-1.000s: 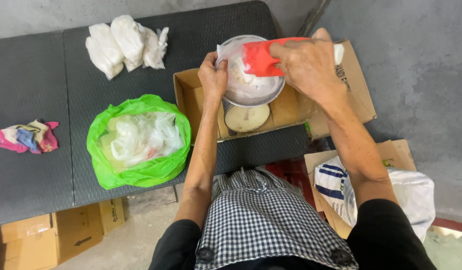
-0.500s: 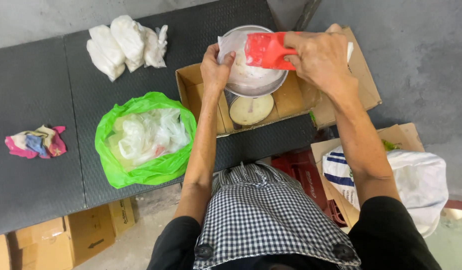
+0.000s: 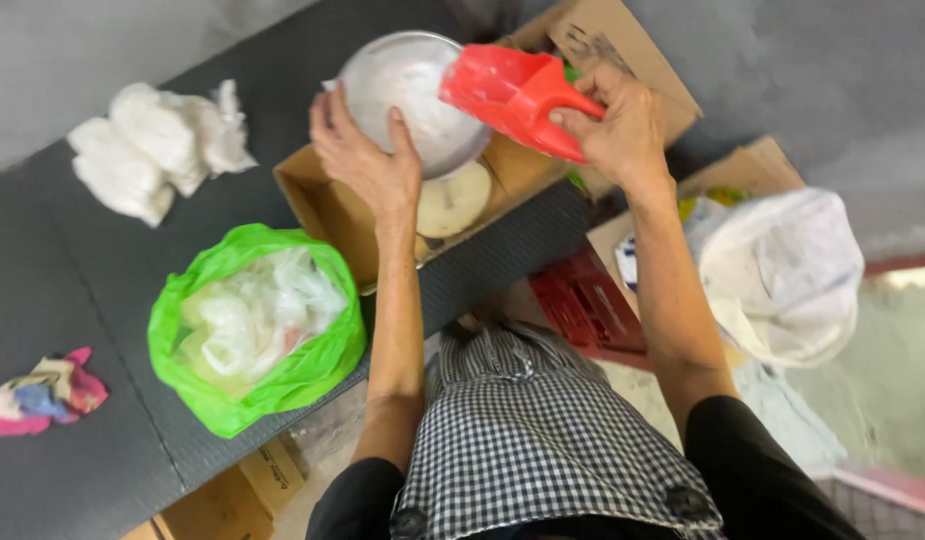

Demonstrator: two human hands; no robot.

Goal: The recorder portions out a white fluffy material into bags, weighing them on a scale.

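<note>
My left hand [image 3: 367,160] grips the near rim of a round metal bowl [image 3: 407,90] that holds something white. The bowl is tilted above an open cardboard box [image 3: 317,200] on the dark table. My right hand [image 3: 612,125] is closed on the handle of a red plastic scoop [image 3: 507,90], whose mouth rests at the bowl's right edge. A pale round disc [image 3: 452,200] lies in the box under the bowl.
A green plastic bag [image 3: 252,335] with clear bags inside sits at the table's near edge. White bags [image 3: 152,150] lie at the back left, a coloured rag [image 3: 42,392] at the far left. A white sack [image 3: 782,270], cardboard and a red crate [image 3: 592,305] stand on the right.
The view has swung so everything sits more tilted and to the left. The scoop stays at the bowl's right rim, and both hands keep their grips.
</note>
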